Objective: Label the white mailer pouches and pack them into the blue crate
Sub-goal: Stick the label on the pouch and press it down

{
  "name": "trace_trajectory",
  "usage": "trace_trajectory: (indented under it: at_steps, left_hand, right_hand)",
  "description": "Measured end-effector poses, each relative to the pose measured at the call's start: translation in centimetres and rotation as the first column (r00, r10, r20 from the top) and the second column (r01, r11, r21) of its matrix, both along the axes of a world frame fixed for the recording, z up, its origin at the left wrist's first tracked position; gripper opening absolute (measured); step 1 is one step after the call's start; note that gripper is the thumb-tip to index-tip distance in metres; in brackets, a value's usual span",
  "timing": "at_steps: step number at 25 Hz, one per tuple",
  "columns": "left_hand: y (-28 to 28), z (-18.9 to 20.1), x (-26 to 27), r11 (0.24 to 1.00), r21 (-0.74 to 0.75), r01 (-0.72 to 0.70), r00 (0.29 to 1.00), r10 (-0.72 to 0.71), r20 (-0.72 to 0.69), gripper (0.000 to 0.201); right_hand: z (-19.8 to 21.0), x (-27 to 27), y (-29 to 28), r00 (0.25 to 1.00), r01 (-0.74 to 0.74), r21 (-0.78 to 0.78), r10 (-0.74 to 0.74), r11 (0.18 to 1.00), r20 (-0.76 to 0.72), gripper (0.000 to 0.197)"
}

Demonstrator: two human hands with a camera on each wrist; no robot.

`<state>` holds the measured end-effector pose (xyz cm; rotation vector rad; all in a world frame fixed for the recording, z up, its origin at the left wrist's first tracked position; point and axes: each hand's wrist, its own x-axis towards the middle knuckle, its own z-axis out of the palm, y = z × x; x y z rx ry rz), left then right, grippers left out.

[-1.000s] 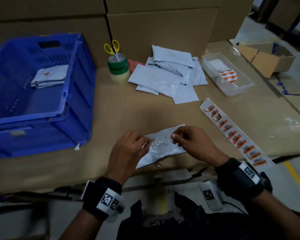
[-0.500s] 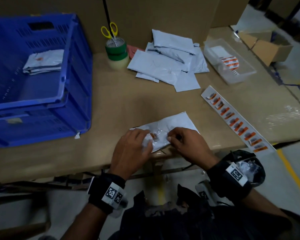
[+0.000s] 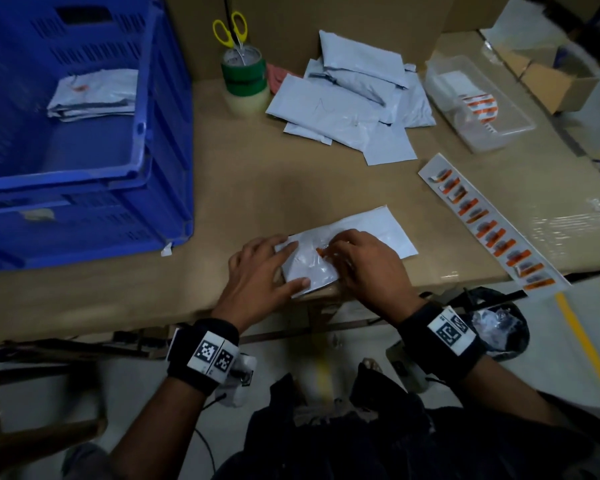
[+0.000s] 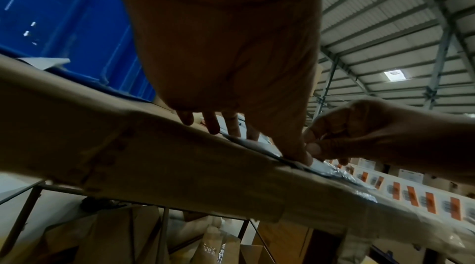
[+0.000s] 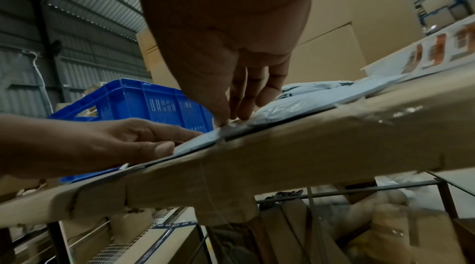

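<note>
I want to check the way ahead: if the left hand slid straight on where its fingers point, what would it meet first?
The left hand lies flat on the pouch, fingers pointing right and away. It would probably meet the right hand first, whose fingertips are close ahead on that pouch.

Left hand (image 3: 260,271) flat, fingers straight and spread, pressing down. Right hand (image 3: 364,263) beside it, fingertips (image 5: 226,114) bunched, pressing down.

One blue crate (image 3: 146,140) is sitting on the tabletop (image 3: 222,188). Left of it, inside, one small stack of pouches (image 3: 94,95) is lying. Right of the crate, one pouch (image 3: 388,230) is lying alone, one loose pile of pouches (image 3: 347,102), number unclear, one label strip (image 3: 489,223), one clear tray (image 3: 478,109), one pair of scissors (image 3: 229,29).
</note>
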<state>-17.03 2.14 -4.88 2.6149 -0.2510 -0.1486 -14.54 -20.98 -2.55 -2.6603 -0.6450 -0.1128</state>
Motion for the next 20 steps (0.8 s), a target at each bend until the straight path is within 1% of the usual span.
trace_trajectory:
  at_steps: [2, 4, 6, 9, 11, 12, 13, 15, 17, 19, 20]
  left_hand:
    - [0.2, 0.0, -0.2, 1.0, 0.009, 0.011, 1.0, -0.011, -0.012, 0.08]
    - [0.3, -0.1, -0.4, 1.0, 0.031, 0.006, 1.0, -0.006, 0.008, 0.081]
    - [0.1, -0.1, -0.3, 0.999, 0.042, 0.001, 1.0, -0.002, 0.018, 0.08]
    - [-0.4, 0.1, -0.3, 1.0, 0.009, -0.027, 0.999, 0.027, 0.019, 0.078]
    - [-1.0, 0.2, -0.8, 0.998, 0.045, -0.038, 0.998, 0.036, 0.044, 0.08]
    - [-1.4, 0.2, -1.0, 0.996, 0.078, -0.04, 0.998, 0.036, 0.052, 0.082]
    - [-1.8, 0.2, -1.3, 0.995, 0.094, -0.046, 0.998, 0.041, 0.053, 0.083]
    - [-2.1, -0.1, -1.7, 0.996, 0.046, -0.08, 0.996, 0.078, 0.048, 0.079]
    - [-1.5, -0.3, -1.7, 0.992, -0.054, -0.114, 0.991, 0.117, 0.06, 0.061]
    - [-0.3, -0.8, -1.6, 0.991, -0.084, -0.101, 0.99, 0.109, 0.092, 0.044]
    - [0.3, -1.1, -1.5, 0.994, -0.077, -0.079, 0.991, 0.086, 0.104, 0.041]
  right_hand:
    - [0.0, 0.0, 0.1, 0.997, 0.057, 0.066, -0.054, 0.996, -0.054, 0.014]
    - [0.2, 0.4, 0.2, 0.973, 0.198, 0.185, -0.171, 0.963, -0.152, 0.008]
    - [0.6, 0.8, 0.2, 0.946, 0.307, 0.312, -0.253, 0.899, -0.203, 0.007]
    - [1.4, 0.1, 0.5, 0.922, 0.387, 0.475, -0.325, 0.79, -0.21, 0.01]
    - [1.5, -1.0, 0.8, 0.881, 0.473, 0.519, -0.378, 0.712, -0.284, 0.015]
    - [1.4, -1.6, 0.9, 0.864, 0.503, 0.518, -0.393, 0.692, -0.313, 0.016]
    - [1.2, -2.2, 1.1, 0.862, 0.507, 0.508, -0.395, 0.696, -0.319, 0.017]
    - [0.8, -3.0, 1.5, 0.889, 0.457, 0.46, -0.382, 0.761, -0.251, 0.018]
    - [0.4, -3.5, 2.1, 0.915, 0.403, 0.359, -0.378, 0.842, -0.141, 0.02]
    - [0.0, -3.7, 2.9, 0.921, 0.383, 0.258, -0.387, 0.887, -0.035, 0.019]
    - [-0.2, -3.8, 3.3, 0.922, 0.378, 0.218, -0.387, 0.9, -0.002, 0.018]
